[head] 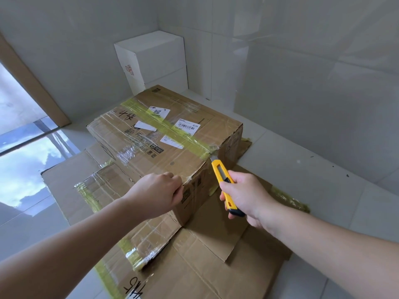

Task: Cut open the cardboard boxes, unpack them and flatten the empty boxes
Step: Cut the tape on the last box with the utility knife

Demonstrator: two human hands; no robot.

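At the left, flattened cardboard (pixel 90 186) is seen spread on the tiled floor (pixel 323 147), with the sealed cardboard box (pixel 164 134) set on top of it. The near corner of that box is steadied by the left hand (pixel 159 193), whose fingers are curled down over the top edge and pressed against the carton. Along the lid a strip of yellow tape (pixel 172 130) is run from the far left edge to the near right edge, crossed by clear tape and shipping labels. Further right, a yellow utility knife (pixel 222 180) is gripped in the right hand (pixel 244 195), fingers wrapped round the handle, with the blade tip brought to the box's edge where the yellow tape folds over. The cutting-open step is judged to be in hand, the box not yet opened. Next, the blade would need to be drawn shallowly along the taped seam, kept away from the bracing hand. A white box (pixel 151 61) is left standing in the corner behind.
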